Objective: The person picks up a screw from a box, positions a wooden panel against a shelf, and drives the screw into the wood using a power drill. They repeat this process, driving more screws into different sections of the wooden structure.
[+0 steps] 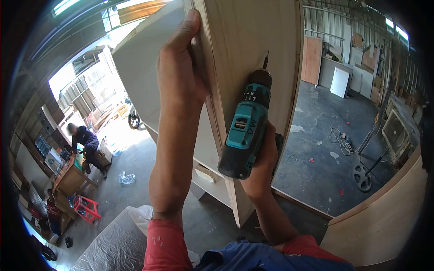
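A teal and black cordless drill [247,131] is in my right hand [266,165], whose fingers wrap round its handle and are partly hidden behind it. The drill's thin bit points up and away, in front of a pale wooden panel [244,31]. My left hand [180,67] holds the panel's left edge, its thumb up along the wood and its other fingers mostly out of sight behind. Whether the bit touches the wood I cannot tell. Below, a small wood piece [205,173] lies on a lower board of the structure.
A co-worker [85,143] sits by a wooden desk [68,174] at the left, near a red stool [87,208]. Plastic-wrapped material [113,244] lies at the lower left. A curved wooden panel [379,221] and a wheeled stand [362,177] are at the right.
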Demonstrator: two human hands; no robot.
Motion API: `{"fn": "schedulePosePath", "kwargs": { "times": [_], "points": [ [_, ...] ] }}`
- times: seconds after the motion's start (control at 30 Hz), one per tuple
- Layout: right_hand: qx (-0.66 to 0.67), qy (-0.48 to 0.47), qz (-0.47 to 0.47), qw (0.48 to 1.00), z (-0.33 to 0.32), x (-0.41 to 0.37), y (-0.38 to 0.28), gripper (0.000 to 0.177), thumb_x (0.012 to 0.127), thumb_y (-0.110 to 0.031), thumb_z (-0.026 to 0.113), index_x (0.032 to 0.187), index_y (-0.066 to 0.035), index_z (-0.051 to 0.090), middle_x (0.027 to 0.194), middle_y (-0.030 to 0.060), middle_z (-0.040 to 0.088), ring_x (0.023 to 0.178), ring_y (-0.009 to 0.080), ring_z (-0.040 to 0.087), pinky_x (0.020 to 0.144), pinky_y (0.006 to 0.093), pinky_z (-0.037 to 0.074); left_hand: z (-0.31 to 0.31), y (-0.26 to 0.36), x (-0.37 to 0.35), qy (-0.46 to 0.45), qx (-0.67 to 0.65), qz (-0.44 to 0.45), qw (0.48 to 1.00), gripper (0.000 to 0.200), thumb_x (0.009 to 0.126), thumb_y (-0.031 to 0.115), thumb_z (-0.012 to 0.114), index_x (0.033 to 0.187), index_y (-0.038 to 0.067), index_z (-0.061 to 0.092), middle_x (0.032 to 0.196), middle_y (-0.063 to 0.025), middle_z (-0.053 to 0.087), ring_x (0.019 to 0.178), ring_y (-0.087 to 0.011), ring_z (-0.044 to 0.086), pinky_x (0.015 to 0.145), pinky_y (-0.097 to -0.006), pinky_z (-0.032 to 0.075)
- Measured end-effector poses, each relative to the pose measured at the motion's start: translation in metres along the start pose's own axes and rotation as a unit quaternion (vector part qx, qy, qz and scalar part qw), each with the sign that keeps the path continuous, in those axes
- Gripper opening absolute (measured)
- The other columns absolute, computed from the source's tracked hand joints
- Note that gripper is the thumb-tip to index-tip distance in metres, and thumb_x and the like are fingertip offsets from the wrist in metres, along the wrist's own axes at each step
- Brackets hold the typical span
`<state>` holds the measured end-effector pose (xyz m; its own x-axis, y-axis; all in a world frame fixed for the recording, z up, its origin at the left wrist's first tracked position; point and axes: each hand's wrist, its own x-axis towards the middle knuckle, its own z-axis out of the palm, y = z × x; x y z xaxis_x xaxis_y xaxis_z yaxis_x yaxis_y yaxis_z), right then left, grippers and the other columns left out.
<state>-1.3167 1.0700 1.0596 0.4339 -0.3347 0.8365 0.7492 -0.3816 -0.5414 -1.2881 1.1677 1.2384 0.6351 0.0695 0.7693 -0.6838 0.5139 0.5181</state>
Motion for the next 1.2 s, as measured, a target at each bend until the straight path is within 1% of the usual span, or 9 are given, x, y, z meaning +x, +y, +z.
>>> {"fn": "schedulePosePath", "kwargs": {
  "times": [0.2, 0.53, 0.6, 0.63, 0.7, 0.73, 0.8, 1.13, 1.2],
  "points": [
    [0.001, 0.002, 0.014, 1.0, 0.001, -0.001, -0.003, 0.047, 0.079, -0.004, 0.074, 0.119, -0.003, 0.05, 0.095, 0.0088, 0.061, 0.086, 0.02, 0.062, 0.08, 0.0324, 0.049, -0.009, -0.009, 0.012, 0.032, 0.057, 0.085, 0.994, 0.043, 0.093, 0.025, 0.063, 0.124, -0.004, 0.057, 0.11, -0.013, 0.065, 0.104, -0.0197, 0.063, 0.093, -0.035, 0.047],
    [0.03, 0.002, -0.001, 1.0, 0.0, 0.0, -0.003, 0.047, 0.078, -0.005, 0.075, 0.118, -0.004, 0.051, 0.095, 0.0082, 0.062, 0.085, 0.019, 0.062, 0.082, 0.0325, 0.049, 0.007, 0.009, -0.012, -0.008, -0.013, 0.012, 1.0, 0.047, 0.1, 0.029, 0.05, 0.133, -0.004, 0.048, 0.127, -0.0201, 0.057, 0.115, -0.0281, 0.058, 0.094, -0.0386, 0.049],
    [0.021, 0.002, -0.007, 1.0, 0.0, 0.0, -0.003, 0.049, 0.077, -0.005, 0.076, 0.119, -0.003, 0.05, 0.095, 0.008, 0.063, 0.086, 0.0191, 0.063, 0.081, 0.0325, 0.049, -0.034, 0.026, -0.006, -0.317, -0.058, -0.032, 0.946, 0.039, 0.1, 0.03, 0.051, 0.116, -0.004, 0.062, 0.096, -0.0172, 0.068, 0.078, -0.0198, 0.067, 0.067, -0.0302, 0.054],
    [0.022, 0.004, -0.009, 1.0, 0.001, 0.001, -0.002, 0.049, 0.077, -0.005, 0.076, 0.119, -0.003, 0.05, 0.095, 0.008, 0.063, 0.086, 0.0191, 0.063, 0.081, 0.0325, 0.049, -0.007, 0.03, -0.007, -0.319, -0.057, -0.031, 0.946, 0.039, 0.1, 0.03, 0.051, 0.116, -0.004, 0.062, 0.096, -0.0172, 0.068, 0.078, -0.0198, 0.067, 0.067, -0.0302, 0.054],
    [-0.014, 0.004, -0.014, 1.0, 0.0, -0.001, 0.0, 0.05, 0.078, -0.005, 0.077, 0.12, -0.003, 0.05, 0.095, 0.0081, 0.063, 0.086, 0.0194, 0.064, 0.08, 0.0328, 0.05, 0.069, 0.038, -0.011, 0.231, 0.066, -0.106, 0.965, 0.038, 0.099, 0.031, 0.053, 0.098, -0.003, 0.069, 0.064, -0.0098, 0.063, 0.044, -0.0123, 0.053, 0.04, -0.0261, 0.042],
    [-0.013, 0.005, -0.016, 1.0, -0.001, 0.0, -0.001, 0.05, 0.078, -0.005, 0.077, 0.12, -0.003, 0.05, 0.095, 0.0081, 0.063, 0.086, 0.0194, 0.064, 0.08, 0.0328, 0.05, 0.054, 0.024, -0.009, 0.23, 0.066, -0.105, 0.965, 0.038, 0.099, 0.031, 0.053, 0.098, -0.003, 0.069, 0.064, -0.0098, 0.063, 0.044, -0.0123, 0.053, 0.04, -0.0261, 0.042],
    [0.003, 0.002, -0.012, 1.0, -0.002, 0.0, -0.006, 0.049, 0.08, -0.006, 0.076, 0.121, -0.003, 0.05, 0.095, 0.0082, 0.064, 0.087, 0.0186, 0.065, 0.079, 0.0323, 0.051, 0.006, -0.014, -0.003, 0.042, 0.238, 0.133, 0.961, 0.041, 0.087, 0.026, 0.07, 0.113, -0.006, 0.066, 0.097, -0.0146, 0.069, 0.084, -0.0192, 0.067, 0.08, -0.0316, 0.052],
    [0.131, -0.005, 0.019, 0.991, -0.025, -0.008, 0.027, 0.04, 0.085, -0.007, 0.074, 0.118, -0.001, 0.052, 0.095, 0.0072, 0.066, 0.083, 0.0173, 0.067, 0.075, 0.0319, 0.054, 0.0, -0.016, 0.004, 0.063, 0.24, 0.165, 0.954, 0.032, 0.085, 0.025, 0.073, 0.092, -0.006, 0.069, 0.07, -0.0039, 0.063, 0.063, -0.0088, 0.056, 0.06, -0.0252, 0.044],
    [0.197, -0.001, 0.204, 0.959, -0.052, -0.006, 0.033, 0.038, 0.092, -0.017, 0.067, 0.124, -0.003, 0.052, 0.104, 0.0105, 0.065, 0.087, 0.0206, 0.069, 0.079, 0.0326, 0.057, 0.0, -0.018, 0.005, 0.062, 0.241, 0.179, 0.952, 0.033, 0.085, 0.024, 0.073, 0.095, -0.006, 0.069, 0.073, -0.005, 0.065, 0.062, -0.009, 0.056, 0.059, -0.025, 0.044]
  ]
}}
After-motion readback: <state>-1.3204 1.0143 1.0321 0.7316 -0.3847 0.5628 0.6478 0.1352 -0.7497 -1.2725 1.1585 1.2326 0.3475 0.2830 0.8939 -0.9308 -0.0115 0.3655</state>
